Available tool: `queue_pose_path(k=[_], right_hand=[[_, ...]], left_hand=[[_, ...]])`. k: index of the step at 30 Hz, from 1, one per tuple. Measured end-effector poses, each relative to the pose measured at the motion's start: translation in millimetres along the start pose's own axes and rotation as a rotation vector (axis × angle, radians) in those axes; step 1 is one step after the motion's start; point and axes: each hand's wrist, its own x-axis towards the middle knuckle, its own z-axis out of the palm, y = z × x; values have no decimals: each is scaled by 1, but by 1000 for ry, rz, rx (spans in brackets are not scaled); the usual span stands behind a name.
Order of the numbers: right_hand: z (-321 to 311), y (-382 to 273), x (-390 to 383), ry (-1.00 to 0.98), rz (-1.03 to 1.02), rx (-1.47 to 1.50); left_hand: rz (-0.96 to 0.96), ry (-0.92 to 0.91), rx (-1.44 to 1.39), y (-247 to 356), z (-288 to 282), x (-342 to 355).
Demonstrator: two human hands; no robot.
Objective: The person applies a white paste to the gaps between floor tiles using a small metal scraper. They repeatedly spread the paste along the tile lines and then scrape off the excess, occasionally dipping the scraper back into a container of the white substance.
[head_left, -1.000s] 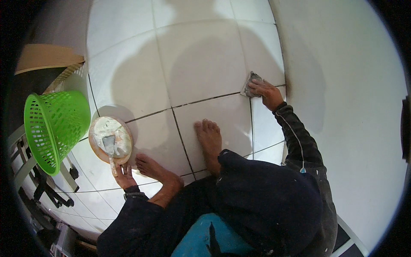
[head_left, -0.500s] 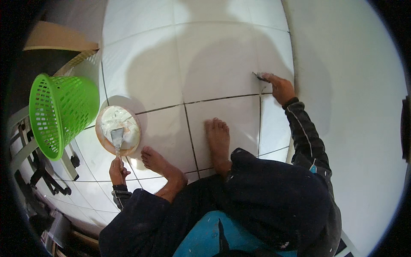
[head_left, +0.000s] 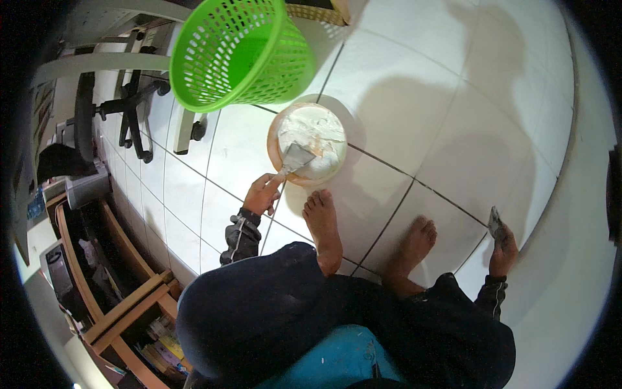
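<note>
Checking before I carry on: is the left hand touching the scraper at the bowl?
Touching. The head view shows the left hand with its fingers around the handle end of the scraper, no gap between them.

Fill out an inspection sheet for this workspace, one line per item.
Surface: white square floor tiles with dark joint lines.
Job's things: round orange-tan bowl holding white paste; flat grey metal scraper, blade over the paste; small grey smeared item, kind unclear.
Clutter: bright green perforated plastic basket near the bowl.
Hands: left hand grips the scraper's handle; right hand holds the grey item.
Cables: nothing seen.
Surroundings: black wheeled chair base and brown wooden shelf at left; plain pale wall at right.
</note>
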Motion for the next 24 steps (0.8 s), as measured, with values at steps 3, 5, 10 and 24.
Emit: queue_pose_path(k=[3,5,10,24], right_hand=[[44,-23,44,61,155,908],[81,-71,83,-2,158,986],[183,-196,169,-359,-74,1012],[279,-278,164,-635,271,1486]], left_hand=[[38,10,20,13,5,8],[81,2,57,27,13,16],[149,41,57,39,20,37],[79,27,-111,38,29,52]])
